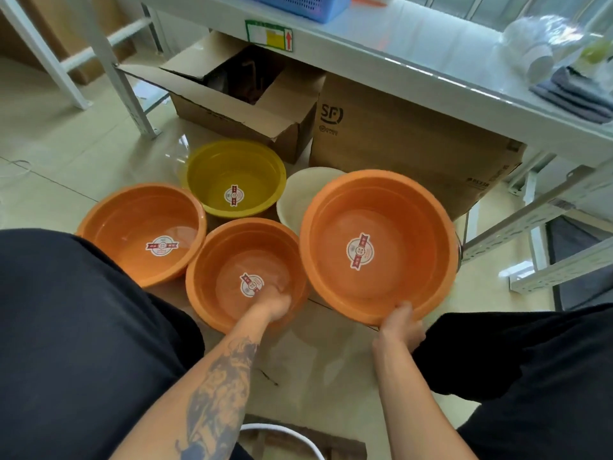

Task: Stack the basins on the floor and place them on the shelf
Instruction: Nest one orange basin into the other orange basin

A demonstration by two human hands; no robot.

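Several basins lie on the floor in front of me. My right hand [401, 325] grips the near rim of a large orange basin [378, 227], tilted and raised above a white basin [298, 197] partly hidden behind it. My left hand [275, 305] reaches inside a smaller orange basin [232, 260] and holds its near wall. Another large orange basin [132, 224] sits at the left. A yellow basin [232, 174] stands behind, with a clear basin [177, 154] barely visible at its left. The white shelf [414, 51] runs above them.
Under the shelf stand an open cardboard box [232, 104] and a closed one [398, 137]. On the shelf are a blue basket [298, 5], folded grey cloths [574, 94] and plastic-wrapped items [544, 41]. Shelf legs [129, 84] stand at left; metal rails [547, 234] lie right.
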